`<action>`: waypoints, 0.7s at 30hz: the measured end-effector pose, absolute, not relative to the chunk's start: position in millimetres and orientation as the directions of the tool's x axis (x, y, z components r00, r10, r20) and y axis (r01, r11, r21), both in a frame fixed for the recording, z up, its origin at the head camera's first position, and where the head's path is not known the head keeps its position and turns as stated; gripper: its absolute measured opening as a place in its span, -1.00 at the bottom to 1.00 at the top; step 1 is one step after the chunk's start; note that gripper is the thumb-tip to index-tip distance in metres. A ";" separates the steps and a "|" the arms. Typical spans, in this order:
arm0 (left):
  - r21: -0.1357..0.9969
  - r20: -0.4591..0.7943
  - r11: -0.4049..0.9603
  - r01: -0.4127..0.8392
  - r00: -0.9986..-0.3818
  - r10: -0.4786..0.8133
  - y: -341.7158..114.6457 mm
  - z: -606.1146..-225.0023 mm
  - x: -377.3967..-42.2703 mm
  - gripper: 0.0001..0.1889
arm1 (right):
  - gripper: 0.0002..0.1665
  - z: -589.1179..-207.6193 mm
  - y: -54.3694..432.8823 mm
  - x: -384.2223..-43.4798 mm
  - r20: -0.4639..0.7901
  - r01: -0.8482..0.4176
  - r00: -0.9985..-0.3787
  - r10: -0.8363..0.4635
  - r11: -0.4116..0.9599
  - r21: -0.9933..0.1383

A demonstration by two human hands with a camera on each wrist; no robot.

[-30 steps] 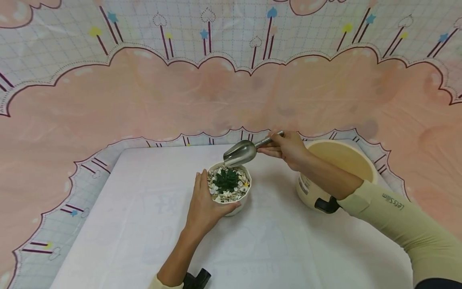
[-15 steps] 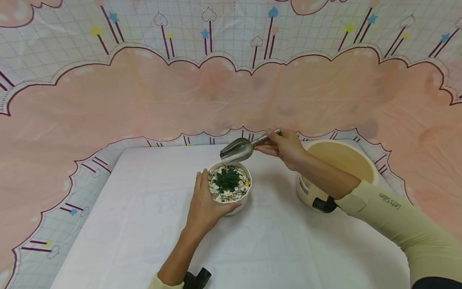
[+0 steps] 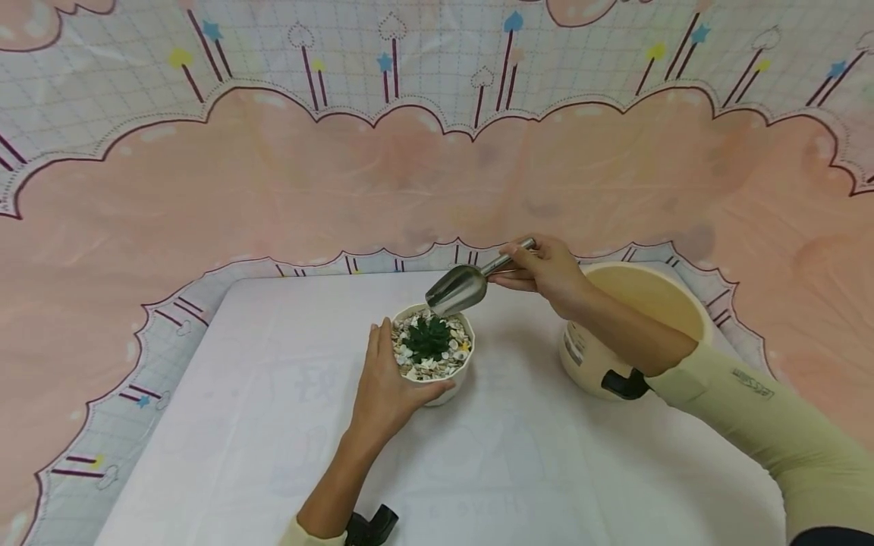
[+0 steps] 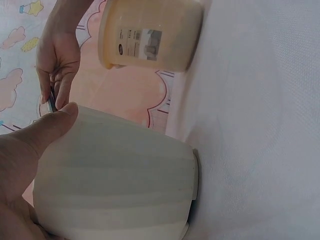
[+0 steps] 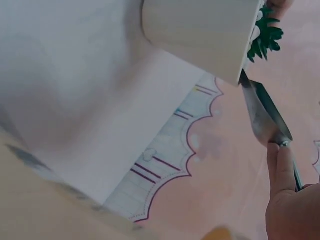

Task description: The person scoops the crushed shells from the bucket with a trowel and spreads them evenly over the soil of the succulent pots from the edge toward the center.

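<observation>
A white faceted flower pot [image 4: 120,170] stands on the white table, filled with pale pebbles around a dark green succulent [image 3: 427,338]. My left hand [image 3: 386,383] grips the pot from its left side, thumb along the front rim and fingers around the far side. In my right hand [image 3: 546,274] is the handle of a metal scoop [image 3: 459,290]. The scoop's bowl tilts down to the left, its lip right at the pot's back rim. The right wrist view shows the scoop [image 5: 265,114] with its tip by the rim, below the succulent [image 5: 267,37].
A large cream bucket [image 3: 572,362] stands to the right, under my right forearm, with a label on its side. Behind the table [image 3: 273,425] hangs a pink and white patterned cloth [image 3: 341,182]. A black wrist mount [image 3: 372,525] sits on my left wrist.
The scoop shifts slightly left and then back right and a little lower, its lip staying by the pot's back rim. My left hand and the pot keep their place.
</observation>
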State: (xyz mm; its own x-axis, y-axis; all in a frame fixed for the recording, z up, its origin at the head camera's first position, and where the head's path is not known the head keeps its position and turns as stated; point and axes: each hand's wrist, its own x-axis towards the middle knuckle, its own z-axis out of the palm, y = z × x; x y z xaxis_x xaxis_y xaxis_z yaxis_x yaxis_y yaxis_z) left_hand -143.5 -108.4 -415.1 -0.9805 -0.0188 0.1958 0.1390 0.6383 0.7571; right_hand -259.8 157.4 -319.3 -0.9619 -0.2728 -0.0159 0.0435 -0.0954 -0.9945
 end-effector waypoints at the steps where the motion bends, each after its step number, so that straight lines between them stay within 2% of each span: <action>1: 0.757 0.195 0.638 0.137 -0.981 -0.020 -108.4 -415.3 -143.6 0.42 | -0.67 -318.8 159.4 -259.3 -0.011 0.038 -0.963 -0.271 -0.095 -0.995; 10: 0.770 0.188 0.622 0.141 -0.982 -0.010 -107.8 -413.9 -140.8 0.44 | -0.71 -314.4 184.9 -245.5 0.018 0.011 -0.978 -0.209 -0.137 -0.990; 15: 0.760 0.187 0.634 0.143 -0.982 -0.002 -108.9 -414.9 -139.8 0.46 | -0.68 -302.5 209.9 -229.5 0.055 -0.010 -0.982 -0.181 -0.241 -0.970; 18: 0.756 0.184 0.639 0.143 -0.983 0.002 -110.7 -415.0 -139.5 0.48 | -0.72 -293.1 230.4 -219.2 0.106 -0.045 -0.980 -0.170 -0.328 -0.944; 21: 0.751 0.182 0.644 0.142 -0.983 0.003 -113.4 -415.1 -139.7 0.49 | -0.73 -281.5 252.2 -208.4 0.165 -0.121 -0.980 -0.107 -0.335 -0.934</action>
